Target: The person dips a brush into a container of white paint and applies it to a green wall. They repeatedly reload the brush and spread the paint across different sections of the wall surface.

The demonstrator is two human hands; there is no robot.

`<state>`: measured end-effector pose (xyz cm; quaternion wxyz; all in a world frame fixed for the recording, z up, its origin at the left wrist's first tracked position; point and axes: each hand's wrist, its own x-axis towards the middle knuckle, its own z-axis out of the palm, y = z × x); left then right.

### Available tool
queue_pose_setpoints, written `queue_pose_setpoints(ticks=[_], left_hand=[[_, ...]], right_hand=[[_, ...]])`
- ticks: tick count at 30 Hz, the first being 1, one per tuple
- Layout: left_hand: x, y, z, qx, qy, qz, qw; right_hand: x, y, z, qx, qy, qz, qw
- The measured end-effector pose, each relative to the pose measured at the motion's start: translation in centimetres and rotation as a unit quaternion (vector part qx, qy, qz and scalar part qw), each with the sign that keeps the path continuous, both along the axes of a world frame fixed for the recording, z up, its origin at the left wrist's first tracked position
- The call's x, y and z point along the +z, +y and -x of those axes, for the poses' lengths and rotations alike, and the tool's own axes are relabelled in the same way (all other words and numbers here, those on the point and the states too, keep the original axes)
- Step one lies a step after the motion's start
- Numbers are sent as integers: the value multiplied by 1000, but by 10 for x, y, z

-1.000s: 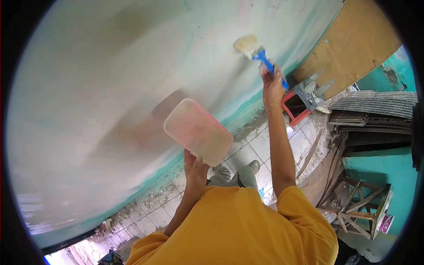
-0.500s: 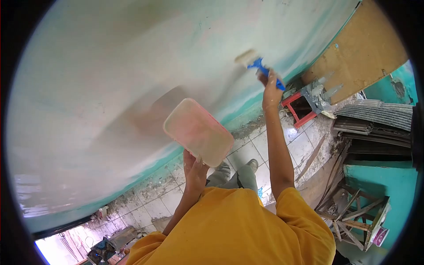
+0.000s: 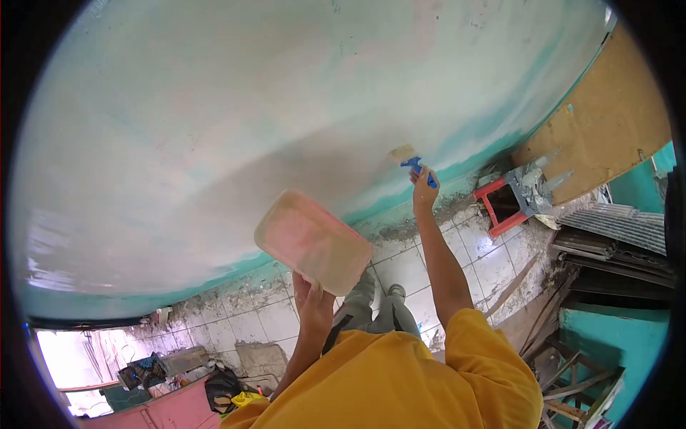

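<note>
My right hand (image 3: 424, 191) is wrapped round the blue handle of a wide paintbrush (image 3: 411, 159). Its pale bristles are right at the wall (image 3: 307, 93), which is whitish over a teal layer that shows along the lower edge. In front of my body, my left hand (image 3: 312, 300) grips the near edge of a shallow rectangular plastic container (image 3: 314, 243), pinkish with pale paint over its inside. The container is held up beside the wall and casts a shadow on it.
A red and grey stool (image 3: 509, 204), smeared with paint, stands on the tiled floor (image 3: 400, 272) at right. Behind it leans a brown board (image 3: 600, 114). Corrugated sheets (image 3: 614, 227) are stacked farther right, near a wooden frame (image 3: 579, 390). At lower left is a black bag (image 3: 222, 386).
My right hand and the brush have moved down the wall, toward my body. The container sits slightly lower and more to the left. The camera view has shifted too.
</note>
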<state>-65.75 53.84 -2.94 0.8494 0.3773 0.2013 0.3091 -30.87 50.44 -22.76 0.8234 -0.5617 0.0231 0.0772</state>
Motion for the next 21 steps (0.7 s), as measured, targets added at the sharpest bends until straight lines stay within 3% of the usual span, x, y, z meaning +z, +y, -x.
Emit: queue_pose_setpoints(ticks=[2, 7, 10, 13, 17, 21], left_hand=[[4, -13, 7, 19, 5, 20, 1000], [1, -39, 27, 46, -16, 24, 999], [2, -51, 36, 72, -22, 37, 997], [2, -54, 43, 86, -35, 41, 995], [2, -50, 49, 102, -17, 39, 994], [7, -37, 54, 86, -16, 37, 995]], right_hand=[[37, -2, -1, 4, -17, -4, 1000], [204, 4, -2, 9, -157, -66, 985], [241, 2, 0, 19, -197, -130, 972], [177, 8, -7, -2, -140, -156, 978], [72, 7, 6, 30, -49, -102, 993], [87, 3, 5, 26, -43, -50, 997]])
